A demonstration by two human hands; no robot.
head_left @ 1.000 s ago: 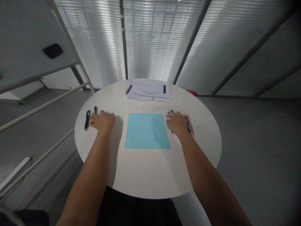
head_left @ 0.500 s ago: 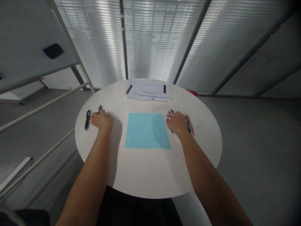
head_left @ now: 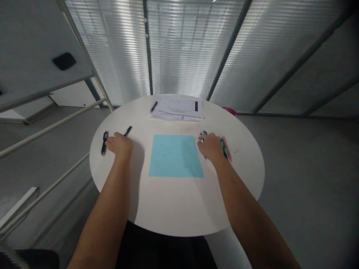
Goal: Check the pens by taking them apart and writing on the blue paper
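Note:
At the table's left side, my left hand (head_left: pixel 120 145) is curled with a tilted black pen (head_left: pixel 128 130) sticking out behind it; the rest of that pen is hidden. Its fingertips lie right beside a second black pen (head_left: pixel 104 143), perhaps touching it. On the right, my right hand (head_left: pixel 210 145) is bent down over a pen (head_left: pixel 205 157), whose ends show above and below the fingers. A green-and-black pen (head_left: pixel 224 148) and a pink strip-like item (head_left: pixel 228 148) lie just right of that hand. Between the hands lies a light blue sheet (head_left: pixel 176 155).
The things stand on a round white table (head_left: pixel 179 205). At its far edge is a stack of papers (head_left: pixel 179 108) with a dark pen (head_left: pixel 154 107) on it. A whiteboard frame (head_left: pixel 50 129) stands at the left, with blinds beyond the table.
My left hand has shifted slightly left. The black pen behind it has swung to the right and shows more of its length. My right hand is nearly still.

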